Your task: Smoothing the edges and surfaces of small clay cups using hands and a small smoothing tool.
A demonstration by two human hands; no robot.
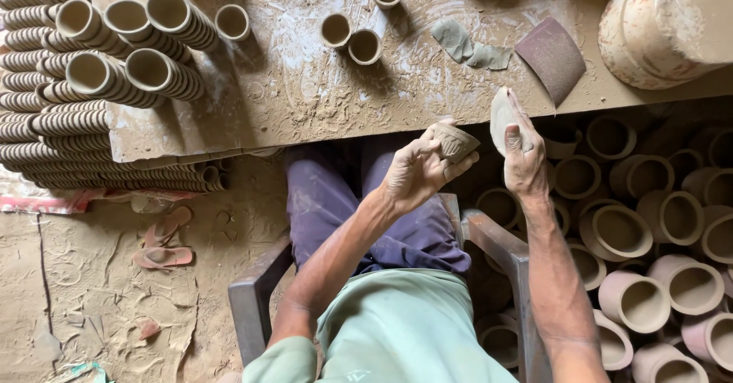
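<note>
Clay-smeared tabletop (305, 93) fills the upper head view, dusty floor (92, 291) below left with a pair of sandals (164, 245). I note the left hand (416, 173) cradling a small unfired clay cup (455, 142) tilted on its side above the lap, fingers clamped round it so the wall faces the other hand. Right hand (525, 158) grips a flat pale pad (502, 116), fingers closed on it, just beside the cup, apart from it. Stacked cups (130, 43) lie on the tabletop's left; larger pots (634, 299) crowd the floor at right. Sandpaper sheet (551, 56) rests near the far edge.
</note>
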